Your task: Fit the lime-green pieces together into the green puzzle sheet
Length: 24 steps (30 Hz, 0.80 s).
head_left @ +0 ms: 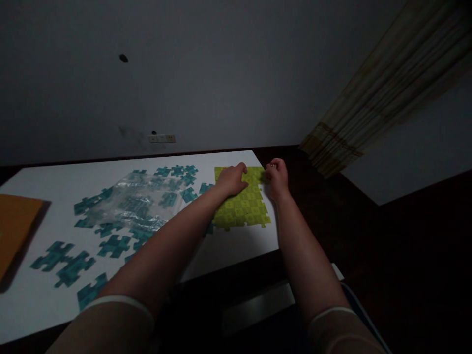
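Note:
A yellow-green sheet of joined jigsaw pieces lies near the right end of the white table. My left hand rests on its upper part, thumb apart from the fingers. At the sheet's upper right edge is my right hand, its fingers curled together. What those fingers hold, if anything, is too dark and small to make out. Loose teal jigsaw pieces are spread over the left and middle of the table, some close to the sheet's left side.
A crumpled clear plastic bag lies over several teal pieces. On the far left of the white table sits an orange flat object. Behind the table are a wall with sockets and a curtain to the right.

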{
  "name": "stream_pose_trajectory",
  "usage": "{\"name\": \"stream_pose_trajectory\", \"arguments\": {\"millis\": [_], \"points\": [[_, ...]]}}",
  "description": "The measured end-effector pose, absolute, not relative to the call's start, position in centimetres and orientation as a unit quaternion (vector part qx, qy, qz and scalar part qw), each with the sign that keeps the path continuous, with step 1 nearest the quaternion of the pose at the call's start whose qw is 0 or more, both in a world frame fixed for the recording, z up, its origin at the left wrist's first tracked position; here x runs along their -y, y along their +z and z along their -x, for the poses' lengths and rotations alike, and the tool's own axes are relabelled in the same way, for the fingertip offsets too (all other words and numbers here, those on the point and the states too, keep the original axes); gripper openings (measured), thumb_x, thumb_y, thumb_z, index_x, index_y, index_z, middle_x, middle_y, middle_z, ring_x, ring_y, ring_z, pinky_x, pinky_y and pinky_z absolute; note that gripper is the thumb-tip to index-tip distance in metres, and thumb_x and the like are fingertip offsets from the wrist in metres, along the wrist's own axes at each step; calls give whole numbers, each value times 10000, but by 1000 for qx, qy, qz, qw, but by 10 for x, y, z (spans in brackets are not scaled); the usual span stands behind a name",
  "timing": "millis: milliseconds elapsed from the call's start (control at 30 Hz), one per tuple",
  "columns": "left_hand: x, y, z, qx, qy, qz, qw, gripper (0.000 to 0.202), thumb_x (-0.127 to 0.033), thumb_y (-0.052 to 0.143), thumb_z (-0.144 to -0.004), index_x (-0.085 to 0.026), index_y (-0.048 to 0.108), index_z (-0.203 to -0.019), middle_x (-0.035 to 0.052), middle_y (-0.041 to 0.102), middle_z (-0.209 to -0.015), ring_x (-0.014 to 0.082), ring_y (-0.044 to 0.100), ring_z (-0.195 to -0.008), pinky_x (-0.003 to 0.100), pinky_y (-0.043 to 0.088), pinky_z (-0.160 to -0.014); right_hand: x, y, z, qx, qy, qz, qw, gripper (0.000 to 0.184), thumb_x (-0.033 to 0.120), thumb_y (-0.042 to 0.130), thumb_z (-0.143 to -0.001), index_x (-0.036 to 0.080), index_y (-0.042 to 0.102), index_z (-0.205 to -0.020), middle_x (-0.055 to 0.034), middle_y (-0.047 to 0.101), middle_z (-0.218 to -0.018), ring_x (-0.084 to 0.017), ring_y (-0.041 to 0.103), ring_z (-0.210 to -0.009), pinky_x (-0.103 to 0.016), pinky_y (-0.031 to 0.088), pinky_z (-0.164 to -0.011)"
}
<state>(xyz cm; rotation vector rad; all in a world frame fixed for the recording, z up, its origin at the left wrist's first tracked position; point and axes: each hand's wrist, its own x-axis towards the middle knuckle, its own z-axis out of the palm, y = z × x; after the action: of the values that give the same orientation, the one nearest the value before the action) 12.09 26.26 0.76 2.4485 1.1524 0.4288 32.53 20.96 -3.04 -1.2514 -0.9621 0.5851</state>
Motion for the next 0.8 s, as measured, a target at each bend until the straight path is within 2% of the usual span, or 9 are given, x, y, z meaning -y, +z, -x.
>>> {"name": "stream_pose_trajectory", "arguments": {"millis": [67,133,233,333,467,533,633,733,800], "points": [[-263,7,-120,-417,186,-853,252,404,-291,869,-935,-253,651,-1273,69,758,-1032,290,692,-1000,402,505,-913,-209,-30,-322,398,268,529,700,299,416,706,-789,329,589,-1050,46,523,-829,-155,467,-656,-289,383,-604],[-263,5,-123,-417,233,-818,321,346,-247,851,-938,-252,637,-1210,28,719,-939,232,664,-863,355,483,-813,-209,-30,-318,390,290,515,706,317,493,701,-833,332,642,-1099,31,555,-846,-163,493,-666,-301,403,-604],[-258,4,-135,-390,294,-760,430,310,-176,808,-940,-250,602,-1160,-25,652,-845,160,588,-715,294,435,-704,-210,-31,-314,398,315,508,696,450,657,702,-869,336,688,-1185,-13,663,-982,-209,627,-829,-338,509,-705],[-252,4,-145,-354,317,-740,476,330,-148,741,-974,-252,569,-1236,-42,637,-814,143,568,-674,277,414,-668,-209,-32,-312,448,320,525,649,548,647,848,-786,330,707,-1210,-40,729,-1114,-254,686,-987,-388,569,-823],[-266,12,-125,-373,305,-755,444,498,-185,661,-1031,-240,472,-1488,55,756,-1031,193,690,-835,328,520,-777,-209,-35,-313,472,272,561,623,437,594,888,-786,281,708,-1031,-21,715,-952,-218,650,-842,-383,562,-768],[-282,19,-102,-406,269,-797,357,484,-186,649,-1022,-239,537,-1490,138,757,-1278,246,729,-1064,387,559,-940,-211,-37,-314,459,253,567,636,420,606,864,-813,274,686,-999,-5,689,-893,-199,630,-790,-370,560,-734],[-304,27,-71,-468,136,-853,189,437,-334,728,-992,-193,691,-1404,223,668,-1497,389,610,-1421,492,501,-1166,-214,-40,-316,440,235,583,641,423,619,846,-830,275,657,-988,5,678,-874,-189,636,-771,-351,560,-700],[-311,29,-57,-490,11,-861,136,594,-591,790,-941,-164,762,-1353,263,643,-1520,463,594,-1443,537,506,-1181,-216,-41,-316,436,216,601,634,378,560,848,-837,286,602,-922,15,659,-855,-186,643,-774,-330,557,-681],[-310,28,-57,-487,-18,-861,142,595,-616,824,-905,-179,792,-1307,259,650,-1515,448,642,-1382,530,535,-1151,-215,-39,-314,429,222,588,649,378,515,826,-850,291,522,-866,7,673,-894,-194,678,-830,-325,575,-703]]}}
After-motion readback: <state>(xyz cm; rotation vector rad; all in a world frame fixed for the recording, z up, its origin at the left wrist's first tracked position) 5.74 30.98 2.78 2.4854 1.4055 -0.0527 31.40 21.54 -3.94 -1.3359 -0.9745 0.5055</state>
